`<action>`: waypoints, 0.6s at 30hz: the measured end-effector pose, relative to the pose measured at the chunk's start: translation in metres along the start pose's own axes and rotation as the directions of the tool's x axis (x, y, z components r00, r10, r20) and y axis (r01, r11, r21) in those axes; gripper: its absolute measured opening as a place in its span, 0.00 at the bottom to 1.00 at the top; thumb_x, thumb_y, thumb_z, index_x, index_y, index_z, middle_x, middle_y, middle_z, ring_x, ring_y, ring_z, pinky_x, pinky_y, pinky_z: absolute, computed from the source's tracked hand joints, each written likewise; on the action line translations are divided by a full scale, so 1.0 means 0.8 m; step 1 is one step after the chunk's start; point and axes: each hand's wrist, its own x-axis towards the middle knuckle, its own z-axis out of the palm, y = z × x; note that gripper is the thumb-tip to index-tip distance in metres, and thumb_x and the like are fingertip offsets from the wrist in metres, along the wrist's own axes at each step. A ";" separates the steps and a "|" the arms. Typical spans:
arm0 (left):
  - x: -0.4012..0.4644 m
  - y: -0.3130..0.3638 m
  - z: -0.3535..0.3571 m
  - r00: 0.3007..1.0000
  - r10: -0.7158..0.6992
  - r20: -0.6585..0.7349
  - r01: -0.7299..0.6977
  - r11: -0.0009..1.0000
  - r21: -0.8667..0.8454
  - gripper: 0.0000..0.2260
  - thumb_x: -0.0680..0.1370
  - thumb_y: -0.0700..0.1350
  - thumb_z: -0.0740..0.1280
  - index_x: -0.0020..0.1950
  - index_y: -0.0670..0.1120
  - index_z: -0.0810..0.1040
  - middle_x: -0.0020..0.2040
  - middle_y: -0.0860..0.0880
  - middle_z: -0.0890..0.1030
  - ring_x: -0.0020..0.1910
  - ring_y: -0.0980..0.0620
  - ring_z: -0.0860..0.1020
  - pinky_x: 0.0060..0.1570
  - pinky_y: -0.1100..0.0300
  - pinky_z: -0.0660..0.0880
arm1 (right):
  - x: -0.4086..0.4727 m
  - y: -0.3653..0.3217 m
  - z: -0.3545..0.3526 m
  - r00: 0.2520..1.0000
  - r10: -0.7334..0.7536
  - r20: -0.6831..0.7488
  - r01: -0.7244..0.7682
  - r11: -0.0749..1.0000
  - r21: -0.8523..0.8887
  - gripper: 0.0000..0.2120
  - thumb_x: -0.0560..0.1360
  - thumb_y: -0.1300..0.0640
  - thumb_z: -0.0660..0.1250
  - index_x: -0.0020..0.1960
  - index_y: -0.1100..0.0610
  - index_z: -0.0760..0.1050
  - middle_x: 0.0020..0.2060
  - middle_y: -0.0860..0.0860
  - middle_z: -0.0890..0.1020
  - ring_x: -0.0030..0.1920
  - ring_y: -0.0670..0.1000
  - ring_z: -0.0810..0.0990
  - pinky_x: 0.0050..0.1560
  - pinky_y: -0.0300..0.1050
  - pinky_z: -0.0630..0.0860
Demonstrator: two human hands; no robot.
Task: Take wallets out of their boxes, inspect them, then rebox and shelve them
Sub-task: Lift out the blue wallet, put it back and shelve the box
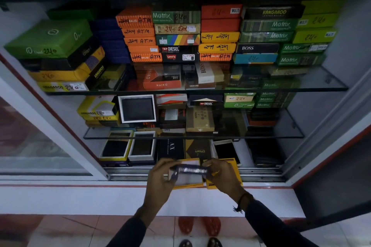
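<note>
A dark blue wallet, blurred by motion, is held edge-on between both my hands just in front of the cabinet's bottom shelf. My left hand grips its left end and my right hand grips its right end. Directly beneath the wallet lies an open yellow-orange box with a pale lining. Its yellow lid with dark stripes lies next to it on the right, partly under my right hand. Both rest on the cabinet's sill by the sliding track.
Glass shelves hold stacked wallet boxes in green, orange, yellow and black. Open boxes with dark wallets stand on the middle and bottom shelves. The sliding glass door is pushed left. A white ledge runs below; my sandalled feet are on the tiled floor.
</note>
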 end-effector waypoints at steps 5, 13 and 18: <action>0.014 -0.008 0.003 0.895 -0.443 0.057 0.443 0.865 -0.235 0.20 0.74 0.32 0.73 0.38 0.60 0.85 0.38 0.61 0.87 0.40 0.56 0.85 0.44 0.55 0.81 | 0.009 -0.005 0.016 0.977 0.191 0.100 -0.201 0.974 0.107 0.10 0.71 0.51 0.76 0.33 0.46 0.80 0.30 0.44 0.82 0.32 0.43 0.78 0.37 0.38 0.74; 0.015 -0.035 0.019 0.811 -0.585 -0.019 0.585 0.810 0.033 0.08 0.69 0.39 0.78 0.32 0.46 0.83 0.33 0.48 0.84 0.36 0.48 0.83 0.45 0.47 0.82 | 0.038 -0.011 0.058 0.971 0.238 -0.005 -0.233 0.945 -0.229 0.14 0.72 0.47 0.72 0.51 0.56 0.83 0.48 0.53 0.87 0.50 0.52 0.85 0.48 0.39 0.78; 0.023 -0.029 0.023 0.715 -0.697 0.048 0.698 0.716 0.010 0.12 0.74 0.46 0.75 0.32 0.51 0.77 0.38 0.46 0.83 0.42 0.43 0.83 0.45 0.47 0.83 | 0.049 -0.019 0.064 0.971 0.218 -0.096 -0.237 0.925 -0.298 0.19 0.70 0.47 0.74 0.56 0.55 0.79 0.52 0.53 0.84 0.53 0.54 0.83 0.52 0.46 0.83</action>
